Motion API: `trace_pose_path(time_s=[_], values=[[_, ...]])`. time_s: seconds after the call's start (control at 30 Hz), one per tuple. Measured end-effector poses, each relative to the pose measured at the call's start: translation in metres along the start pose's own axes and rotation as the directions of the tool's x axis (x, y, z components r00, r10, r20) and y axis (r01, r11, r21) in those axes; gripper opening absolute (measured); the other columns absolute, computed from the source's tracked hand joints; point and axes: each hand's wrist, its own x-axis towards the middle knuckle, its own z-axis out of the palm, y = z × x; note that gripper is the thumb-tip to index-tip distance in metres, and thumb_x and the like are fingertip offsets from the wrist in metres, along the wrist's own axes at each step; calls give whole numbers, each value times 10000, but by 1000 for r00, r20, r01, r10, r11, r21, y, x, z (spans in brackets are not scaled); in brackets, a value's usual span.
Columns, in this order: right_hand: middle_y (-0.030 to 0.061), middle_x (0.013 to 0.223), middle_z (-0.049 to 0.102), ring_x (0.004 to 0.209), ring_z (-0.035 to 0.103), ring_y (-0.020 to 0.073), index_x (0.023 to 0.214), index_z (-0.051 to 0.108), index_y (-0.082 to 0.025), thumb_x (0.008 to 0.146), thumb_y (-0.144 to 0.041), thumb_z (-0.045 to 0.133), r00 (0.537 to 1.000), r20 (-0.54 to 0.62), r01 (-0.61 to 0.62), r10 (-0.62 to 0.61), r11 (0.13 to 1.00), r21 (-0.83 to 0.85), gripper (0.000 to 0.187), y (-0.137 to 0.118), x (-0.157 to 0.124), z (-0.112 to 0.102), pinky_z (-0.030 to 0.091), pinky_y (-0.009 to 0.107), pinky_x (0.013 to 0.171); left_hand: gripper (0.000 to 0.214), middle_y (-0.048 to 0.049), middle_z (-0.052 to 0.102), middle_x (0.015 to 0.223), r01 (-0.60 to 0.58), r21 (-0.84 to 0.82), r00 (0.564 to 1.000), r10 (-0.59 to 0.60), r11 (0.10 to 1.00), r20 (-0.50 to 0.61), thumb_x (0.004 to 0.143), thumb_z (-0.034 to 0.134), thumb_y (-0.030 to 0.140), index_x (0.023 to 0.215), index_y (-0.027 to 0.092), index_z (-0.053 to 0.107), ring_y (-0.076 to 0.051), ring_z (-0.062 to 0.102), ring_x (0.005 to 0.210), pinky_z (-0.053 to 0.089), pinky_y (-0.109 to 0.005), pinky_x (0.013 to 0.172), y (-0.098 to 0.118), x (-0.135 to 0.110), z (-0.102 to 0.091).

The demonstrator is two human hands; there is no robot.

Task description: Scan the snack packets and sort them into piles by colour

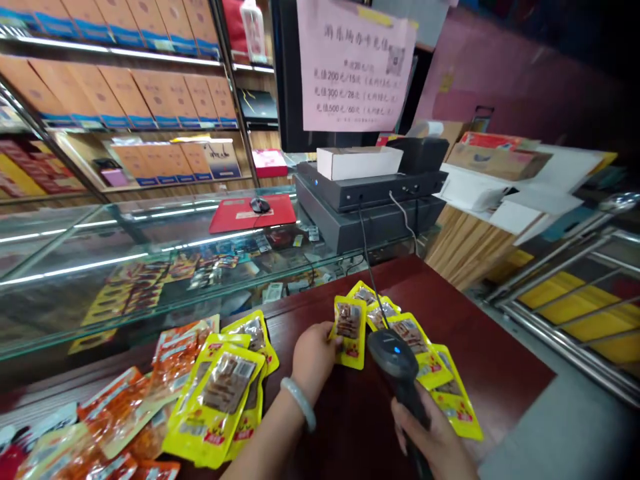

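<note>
My left hand (314, 353), with a pale bangle at the wrist, pinches the left edge of a yellow snack packet (350, 327) and holds it upright. In my right hand (435, 427) is a black barcode scanner (395, 357) with a small blue light, its head close to that packet. Several more yellow packets (453, 400) lie beneath and beyond the scanner at the right. Left of my left arm there is an overlapping pile of yellow packets (225, 393). Orange snack packets (120, 400) are heaped farther left.
A glass display counter (150, 247) runs behind the dark red tabletop (505, 360). On it sit a mouse (260, 205) on a red pad and a black cash drawer (345, 220) below a monitor with a pink notice (355, 73). The scanner's cable crosses the tabletop. Metal railings (570, 293) stand at the right.
</note>
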Motion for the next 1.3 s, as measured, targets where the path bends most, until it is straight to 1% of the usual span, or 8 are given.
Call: trace_pose_path(time_s=[0.23, 0.43, 0.6, 0.83, 0.97, 1.1, 1.23, 1.3], values=[[-97, 454, 449, 386, 382, 97, 1026, 568, -197, 658, -634, 759, 972, 81, -206, 220, 966, -156, 602, -49, -49, 29, 280, 207, 419, 325, -67, 730, 1061, 172, -523, 985, -148, 835, 88, 810, 592, 270, 1103, 156, 672, -200, 672, 933, 524, -315, 855, -1, -61, -22], [-89, 478, 473, 384, 353, 87, 1039, 591, -181, 661, -611, 743, 927, 250, -218, 280, 943, -250, 592, -105, -97, 65, 280, 203, 384, 311, -58, 730, 1024, 255, -531, 957, -288, 808, 20, 793, 637, 339, 1043, 160, 688, -206, 648, 961, 502, -336, 909, 19, -140, -76], [-109, 438, 420, 378, 312, 77, 1031, 592, -152, 702, -591, 718, 870, 387, -209, 305, 940, -271, 563, -124, -104, 75, 250, 196, 383, 387, -64, 724, 955, 291, -549, 933, -359, 784, -17, 767, 671, 439, 1008, 136, 679, -200, 646, 883, 507, -316, 841, 17, -175, -107], [-100, 486, 455, 382, 352, 79, 1100, 576, -149, 740, -560, 702, 771, 563, -145, 297, 943, -299, 561, -125, -95, 83, 275, 202, 392, 393, -24, 676, 782, 291, -429, 915, -380, 855, -138, 722, 670, 522, 846, 149, 672, -168, 588, 731, 483, -277, 715, 9, -188, -114], [-73, 539, 497, 405, 391, 90, 1109, 596, -164, 769, -517, 689, 752, 597, -102, 278, 945, -312, 498, -117, -95, 83, 325, 212, 404, 404, -41, 703, 817, 304, -472, 900, -412, 827, -142, 696, 663, 524, 898, 174, 678, -211, 628, 799, 497, -294, 734, -13, -191, -116], [3, 698, 640, 592, 574, 167, 1080, 652, -181, 745, -477, 717, 784, 582, -4, 217, 939, -344, 451, -112, -95, 74, 471, 269, 551, 451, -81, 717, 879, 422, -359, 847, -504, 832, -171, 731, 619, 519, 1008, 167, 670, -261, 651, 844, 512, -353, 768, -38, -189, -130], [41, 830, 693, 790, 635, 236, 1047, 683, -184, 711, -455, 745, 821, 543, 40, 177, 931, -364, 436, -110, -90, 55, 517, 327, 699, 670, -189, 580, 1289, 575, 45, 684, -450, 817, -574, 784, 602, 509, 1340, 147, 507, -353, 510, 1220, 391, -502, 1016, -31, -176, -138], [32, 783, 682, 775, 637, 240, 1053, 682, -190, 717, -453, 740, 841, 508, 13, 186, 931, -364, 430, -110, -86, 42, 518, 328, 677, 709, -198, 447, 1437, 559, 153, 661, -326, 815, -676, 820, 576, 499, 1420, 157, 416, -357, 369, 1355, 280, -534, 1104, -16, -165, -130]])
